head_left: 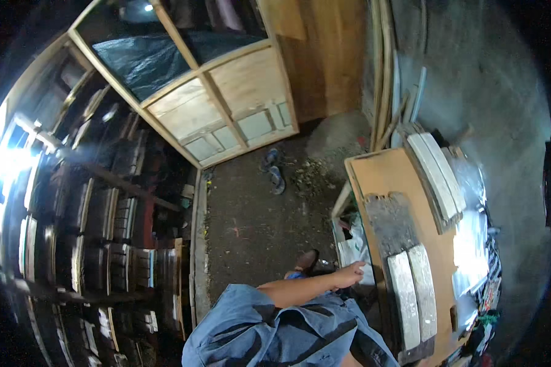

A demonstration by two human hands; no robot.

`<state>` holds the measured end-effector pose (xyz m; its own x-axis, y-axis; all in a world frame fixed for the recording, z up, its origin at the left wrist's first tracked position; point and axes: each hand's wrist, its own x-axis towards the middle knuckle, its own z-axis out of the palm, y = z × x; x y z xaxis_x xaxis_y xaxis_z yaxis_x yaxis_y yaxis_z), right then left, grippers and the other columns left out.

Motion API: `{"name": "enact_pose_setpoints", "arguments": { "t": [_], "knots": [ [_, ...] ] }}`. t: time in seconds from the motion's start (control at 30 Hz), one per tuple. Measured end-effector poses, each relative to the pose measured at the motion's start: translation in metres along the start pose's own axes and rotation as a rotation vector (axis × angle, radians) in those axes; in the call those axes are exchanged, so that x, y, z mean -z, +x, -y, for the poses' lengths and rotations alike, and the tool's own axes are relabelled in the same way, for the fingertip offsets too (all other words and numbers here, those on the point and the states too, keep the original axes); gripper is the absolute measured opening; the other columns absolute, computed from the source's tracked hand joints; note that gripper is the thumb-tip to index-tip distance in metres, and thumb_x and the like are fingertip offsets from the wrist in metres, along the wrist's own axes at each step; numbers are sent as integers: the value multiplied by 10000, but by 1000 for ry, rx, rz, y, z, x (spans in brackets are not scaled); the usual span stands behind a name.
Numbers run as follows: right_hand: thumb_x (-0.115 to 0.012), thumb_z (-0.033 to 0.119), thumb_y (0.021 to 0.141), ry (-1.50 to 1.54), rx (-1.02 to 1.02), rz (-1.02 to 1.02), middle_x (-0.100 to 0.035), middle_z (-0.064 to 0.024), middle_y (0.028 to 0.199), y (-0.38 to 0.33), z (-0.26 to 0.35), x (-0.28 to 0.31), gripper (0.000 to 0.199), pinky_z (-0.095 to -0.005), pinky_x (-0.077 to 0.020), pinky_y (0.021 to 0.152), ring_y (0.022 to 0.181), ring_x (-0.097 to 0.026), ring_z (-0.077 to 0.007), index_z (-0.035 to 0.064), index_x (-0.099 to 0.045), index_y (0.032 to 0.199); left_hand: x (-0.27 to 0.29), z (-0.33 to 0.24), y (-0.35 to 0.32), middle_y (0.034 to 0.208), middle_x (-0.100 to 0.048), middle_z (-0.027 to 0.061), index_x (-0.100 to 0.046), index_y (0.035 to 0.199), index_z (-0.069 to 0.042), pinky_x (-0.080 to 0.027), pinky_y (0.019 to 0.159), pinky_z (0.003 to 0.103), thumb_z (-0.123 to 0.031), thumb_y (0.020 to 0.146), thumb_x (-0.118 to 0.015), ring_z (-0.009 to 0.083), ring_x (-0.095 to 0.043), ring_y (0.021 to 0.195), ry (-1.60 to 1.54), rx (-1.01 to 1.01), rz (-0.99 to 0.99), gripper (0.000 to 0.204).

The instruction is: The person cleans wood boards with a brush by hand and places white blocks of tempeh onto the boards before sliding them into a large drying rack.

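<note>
My left hand (349, 275) reaches across my body to the right, beside the table's left edge. Its fingers look curled, next to a white plastic sack (351, 249) below the tabletop. Whether anything is pinched in them is hidden. Of my right arm only a bit of skin shows at the lower edge; that hand is out of the picture. On the brown tabletop (373, 174) lies a worn grey board (389, 223) bearing two whitish bars (412, 293) side by side. A second board farther back carries a similar pair of pale bars (436, 174).
Racks (104, 263) with many boards line the left side, by a glaring lamp (6, 160). A wooden-framed door panel (220, 101) stands ahead. Sandals (275, 173) and a debris heap (315, 177) lie on the dark floor. Poles (382, 79) lean at the right wall.
</note>
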<state>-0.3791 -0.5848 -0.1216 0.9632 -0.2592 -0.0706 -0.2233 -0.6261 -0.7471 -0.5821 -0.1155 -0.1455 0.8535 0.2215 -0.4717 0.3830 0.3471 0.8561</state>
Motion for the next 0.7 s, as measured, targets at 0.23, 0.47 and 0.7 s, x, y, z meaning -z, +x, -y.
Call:
{"name": "enact_pose_setpoints", "arguments": {
  "t": [0.23, 0.47, 0.7],
  "knots": [
    [-381, 390, 1012, 497, -302, 141, -576, -187, 1245, -61, -35, 21, 541, -432, -477, 932, 1090, -588, -294, -57, -536, 1275, -5, -2, 14, 1175, -561, 107, -268, 1471, -137, -491, 882, 363, -58, 844, -665, 222, -564, 1076, -250, 139, 63, 747],
    [-413, 367, 1011, 101, -315, 107, -629, -198, 1132, -78, -5, 32, 502, -432, -479, 851, 999, -614, -290, -76, -574, 1185, -6, -38, -4, 1280, -516, 147, -256, 1452, -123, -481, 962, 414, 19, 884, -533, 289, -558, 1160, -374, 224, -31, 648],
    [-508, 405, 963, 125, -491, 27, -597, -229, 1170, -100, -58, 29, 494, -462, -440, 898, 1028, -575, -375, -33, -559, 1185, -22, -30, -3, 1191, -519, 113, -278, 1412, -122, -489, 931, 421, -13, 871, -542, 240, -578, 1076, -477, 199, 55, 612]
  ]
}}
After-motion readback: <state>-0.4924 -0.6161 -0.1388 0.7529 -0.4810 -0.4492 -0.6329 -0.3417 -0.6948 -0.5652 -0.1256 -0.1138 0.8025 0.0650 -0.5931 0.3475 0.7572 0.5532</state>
